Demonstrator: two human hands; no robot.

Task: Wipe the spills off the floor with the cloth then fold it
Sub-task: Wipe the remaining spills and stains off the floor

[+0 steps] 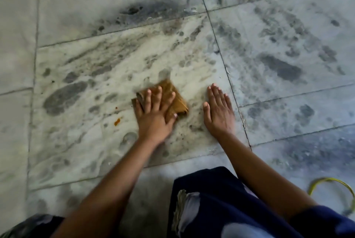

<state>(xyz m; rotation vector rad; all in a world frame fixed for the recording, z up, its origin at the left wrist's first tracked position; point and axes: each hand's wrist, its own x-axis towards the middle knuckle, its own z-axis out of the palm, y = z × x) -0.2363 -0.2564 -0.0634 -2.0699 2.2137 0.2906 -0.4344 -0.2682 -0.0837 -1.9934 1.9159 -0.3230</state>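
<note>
Plainly the cloth [178,102] is a soft, light thing: a brown rag bunched into a small, thick wad with layered edges showing at its near right corner. It lies on the pale marbled floor [96,60], on the tile straight ahead of the person, under the left hand [155,114]. Being limp, it should give under pressure and slide easily on the smooth stone, so it wants weight from above, not a pinch; a flat palm over its middle ought to keep the layers together as it is pushed. It may be damp, though its blurred surface does not settle that. For the folding to come, the loose corners at the far and right edges look like the places to take hold.

The left hand presses down on the wad with its fingers [148,97] straight and spread, thumb out along the near right side, nothing curled round the fabric. That forearm reaches forward from the lower left. The right hand [219,110] rests flat on the bare tile just beside the cloth, fingers together and extended, apparently as a prop.

Small orange spills [117,121] lie to the left of the cloth, not yet wiped. A yellow cord [334,185] loops at the lower right, well apart
</note>
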